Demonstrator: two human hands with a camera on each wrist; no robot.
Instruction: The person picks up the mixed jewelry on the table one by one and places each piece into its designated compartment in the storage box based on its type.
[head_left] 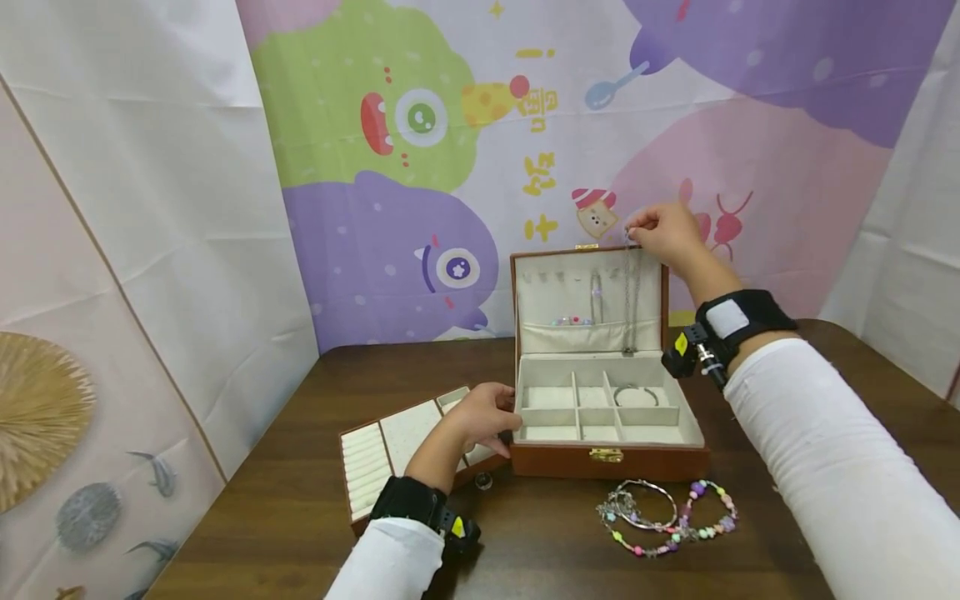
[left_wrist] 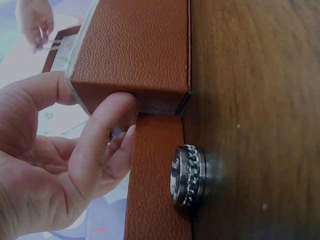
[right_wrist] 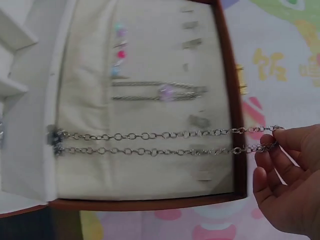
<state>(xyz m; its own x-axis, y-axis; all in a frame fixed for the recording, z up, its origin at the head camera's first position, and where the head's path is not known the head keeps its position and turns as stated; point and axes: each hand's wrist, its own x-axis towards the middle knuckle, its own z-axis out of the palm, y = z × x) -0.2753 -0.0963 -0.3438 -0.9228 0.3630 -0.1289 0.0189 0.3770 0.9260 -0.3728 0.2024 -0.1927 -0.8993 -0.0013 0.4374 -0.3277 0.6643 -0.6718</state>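
My right hand (head_left: pixel 667 237) pinches a silver chain necklace (right_wrist: pixel 150 136) at its top, above the raised lid's upper edge. The chain hangs as two strands before the lid lining (right_wrist: pixel 85 170), its lower end bunched near the lid's bottom. My left hand (head_left: pixel 480 417) holds the left front corner of the brown jewelry box (head_left: pixel 611 462), thumb on the outer side and a finger at the rim. Inside the lid hangs another necklace with a purple bead (right_wrist: pixel 166 91). One compartment holds a bracelet (head_left: pixel 636 388).
A brown jewelry tray (head_left: pixel 411 433) with ring rolls lies left of the box, under my left forearm. Beside its edge stands a silver ring (left_wrist: pixel 187 177). Beaded bracelets (head_left: pixel 708 529) and a silver bangle (head_left: pixel 667 500) lie in front of the box. A patterned cloth (head_left: pixel 390 275) hangs behind.
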